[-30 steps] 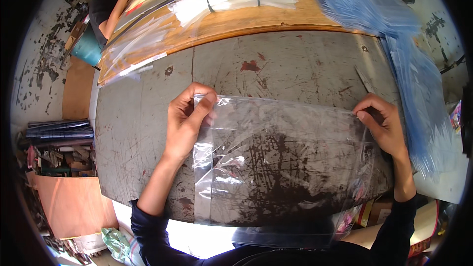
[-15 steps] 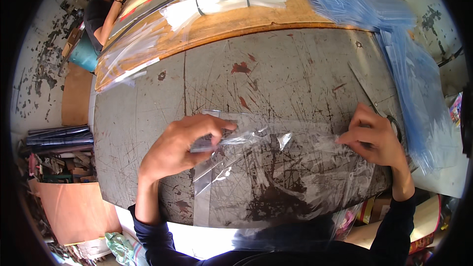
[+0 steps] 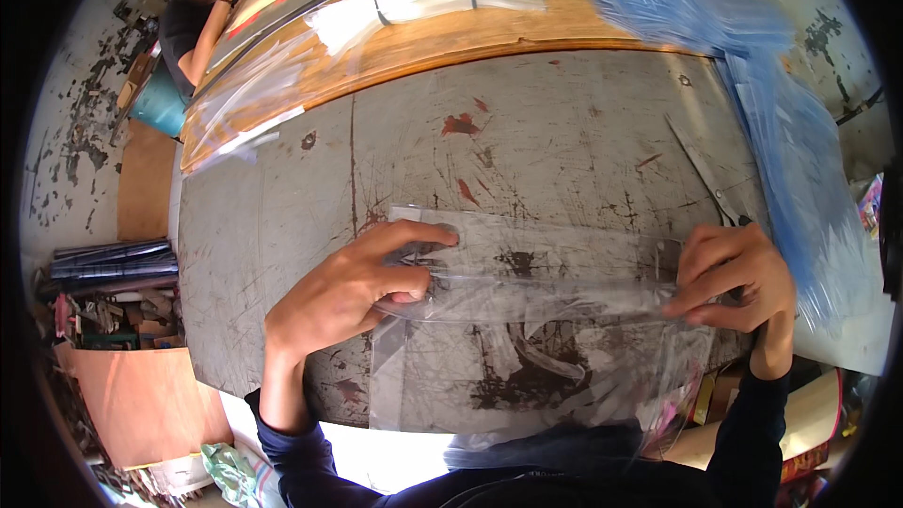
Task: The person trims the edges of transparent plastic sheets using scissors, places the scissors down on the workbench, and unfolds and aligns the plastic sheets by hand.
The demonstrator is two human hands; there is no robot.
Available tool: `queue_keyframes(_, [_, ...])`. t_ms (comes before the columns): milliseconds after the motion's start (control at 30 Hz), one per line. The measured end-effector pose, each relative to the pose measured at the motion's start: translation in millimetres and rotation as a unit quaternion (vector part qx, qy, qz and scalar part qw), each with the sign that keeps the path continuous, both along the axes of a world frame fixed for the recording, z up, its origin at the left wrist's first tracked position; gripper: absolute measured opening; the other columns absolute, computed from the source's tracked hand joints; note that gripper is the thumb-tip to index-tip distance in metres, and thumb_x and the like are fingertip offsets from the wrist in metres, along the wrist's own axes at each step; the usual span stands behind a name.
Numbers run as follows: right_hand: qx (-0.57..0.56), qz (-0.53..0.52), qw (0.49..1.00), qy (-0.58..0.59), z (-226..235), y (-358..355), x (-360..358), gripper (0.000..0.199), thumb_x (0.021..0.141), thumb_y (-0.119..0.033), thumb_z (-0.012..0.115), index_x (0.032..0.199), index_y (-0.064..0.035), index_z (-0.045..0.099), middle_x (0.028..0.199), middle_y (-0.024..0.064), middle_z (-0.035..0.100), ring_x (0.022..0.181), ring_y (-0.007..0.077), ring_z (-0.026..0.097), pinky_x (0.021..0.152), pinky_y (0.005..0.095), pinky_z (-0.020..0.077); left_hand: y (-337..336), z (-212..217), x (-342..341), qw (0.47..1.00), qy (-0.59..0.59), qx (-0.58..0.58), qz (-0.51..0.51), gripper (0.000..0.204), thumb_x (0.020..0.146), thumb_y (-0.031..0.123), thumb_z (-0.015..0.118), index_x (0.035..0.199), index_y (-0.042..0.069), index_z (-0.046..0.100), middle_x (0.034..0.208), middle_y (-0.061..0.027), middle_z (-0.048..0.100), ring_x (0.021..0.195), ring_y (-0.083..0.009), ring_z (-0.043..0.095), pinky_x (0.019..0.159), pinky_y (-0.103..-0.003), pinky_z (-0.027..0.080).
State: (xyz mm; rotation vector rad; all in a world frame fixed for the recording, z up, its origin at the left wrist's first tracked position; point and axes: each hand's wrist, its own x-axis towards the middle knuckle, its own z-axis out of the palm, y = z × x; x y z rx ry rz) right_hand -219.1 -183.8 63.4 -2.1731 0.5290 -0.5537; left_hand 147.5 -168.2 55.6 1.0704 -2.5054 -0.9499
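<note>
A clear plastic bag (image 3: 555,367) lies spread over the near part of the table, its lower end hanging past the front edge. My left hand (image 3: 343,287) holds its upper left part, the thumb pressed on the film and the index finger reaching out over it. At the other end, my right hand (image 3: 738,273) pinches the bag between thumb and fingers. A folded-over band of film runs between the two hands. Just beyond my right hand lie metal scissors (image 3: 701,169), their handles partly hidden by it.
The scratched grey table (image 3: 423,150) backs onto a wooden board (image 3: 527,33) carrying a tied bundle of clear bags (image 3: 414,5). Blue plastic film (image 3: 781,160) drapes down the right side. Far left, a co-worker's arm (image 3: 212,33) rests by the board. Dark rolls (image 3: 113,263) sit at left.
My right hand has moved slightly right and toward me with the film. The left thumb has come down nearer, and the film band between the hands now lies lower and straighter.
</note>
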Motion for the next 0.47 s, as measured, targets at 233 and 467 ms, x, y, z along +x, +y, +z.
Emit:
queue_keyframes(233, [0.219,-0.049,0.973,0.046,14,8,-2,0.038,0.076,0.001,0.066,0.113,-0.0078,0.062,0.082,0.0114,0.068,0.053,0.0126,0.060,0.047,0.0233,0.0469,4,7,-1,0.999,-0.031,0.014,-0.003,0.022,0.059,-0.015,0.060,0.065,0.000,0.045,0.125,-0.0078,0.049,0.110,-0.0270,0.051,0.072,-0.033,0.049])
queue_keyframes(467, [-0.084,-0.259,0.952,0.140,1,17,5,0.066,0.062,-0.013,0.079,0.123,-0.0165,0.054,0.087,0.0083,0.057,0.073,0.0187,0.056,0.067,0.0289,0.0487,4,10,-1,0.997,-0.049,0.048,0.025,0.022,0.057,-0.017,0.058,0.066,0.001,0.049,0.125,-0.0064,0.049,0.108,-0.0261,0.052,0.067,-0.032,0.050])
